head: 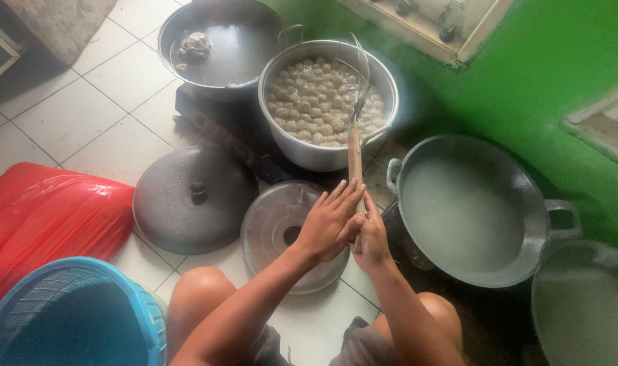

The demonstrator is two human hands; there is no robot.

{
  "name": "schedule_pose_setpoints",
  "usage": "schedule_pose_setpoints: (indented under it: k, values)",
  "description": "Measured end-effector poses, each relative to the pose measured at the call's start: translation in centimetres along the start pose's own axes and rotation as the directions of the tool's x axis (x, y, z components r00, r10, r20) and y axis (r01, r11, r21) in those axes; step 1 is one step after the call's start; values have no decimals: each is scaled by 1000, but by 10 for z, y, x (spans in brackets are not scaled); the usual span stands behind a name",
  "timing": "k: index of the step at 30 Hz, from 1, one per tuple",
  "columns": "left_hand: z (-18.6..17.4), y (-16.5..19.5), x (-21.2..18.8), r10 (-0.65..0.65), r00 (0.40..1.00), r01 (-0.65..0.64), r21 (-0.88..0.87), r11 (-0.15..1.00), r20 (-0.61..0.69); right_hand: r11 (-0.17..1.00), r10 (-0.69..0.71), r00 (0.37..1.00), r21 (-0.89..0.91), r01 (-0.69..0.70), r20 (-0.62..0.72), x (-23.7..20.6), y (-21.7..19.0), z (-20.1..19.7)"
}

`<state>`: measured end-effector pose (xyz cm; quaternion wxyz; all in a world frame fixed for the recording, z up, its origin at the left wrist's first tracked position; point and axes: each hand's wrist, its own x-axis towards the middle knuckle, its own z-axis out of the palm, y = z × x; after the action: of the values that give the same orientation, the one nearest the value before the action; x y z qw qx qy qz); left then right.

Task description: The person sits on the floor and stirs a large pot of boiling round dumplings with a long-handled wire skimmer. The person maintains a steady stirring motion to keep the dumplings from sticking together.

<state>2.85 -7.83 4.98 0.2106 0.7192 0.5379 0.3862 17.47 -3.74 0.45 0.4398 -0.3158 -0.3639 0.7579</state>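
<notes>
Presently: skimmer handle (355, 154), wooden, rolled between flat palms of left hand (330, 224) and right hand (371, 238); wire basket dips into meatball pot (328, 102). Step: stirring. Next, likely: firmer grip for lifting.

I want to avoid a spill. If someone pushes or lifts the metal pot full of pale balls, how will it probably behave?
The pot is probably heavy: balls and liquid fill it near the rim. Liquid may slosh over if it is pushed fast. It looks stable, being wide, though the dark stand beneath seems uneven. The skimmer handle, held by both hands, could lever against the rim.
</notes>
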Motion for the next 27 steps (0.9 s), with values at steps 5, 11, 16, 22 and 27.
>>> schedule_pose_setpoints:
  k: [5,11,16,22,27]
  values:
    - [-4,4,0,48,998,-49,-13,999,-33,1000,6,1000,-23,-6,22,-9,-12,10]
    - [-8,8,-1,91,993,-95,-42,995,-80,998,24,999,-59,-22,30,-19,-20,22]
    - [-10,8,-2,116,989,-121,-52,991,-94,998,44,998,-41,-42,50,-24,-22,30]
    - [-10,7,-2,152,977,-158,-31,987,-150,999,39,995,-29,-37,87,-28,-29,37]
    - [-14,7,-3,151,976,-160,-47,986,-158,999,16,995,-37,-13,102,-29,-27,37]
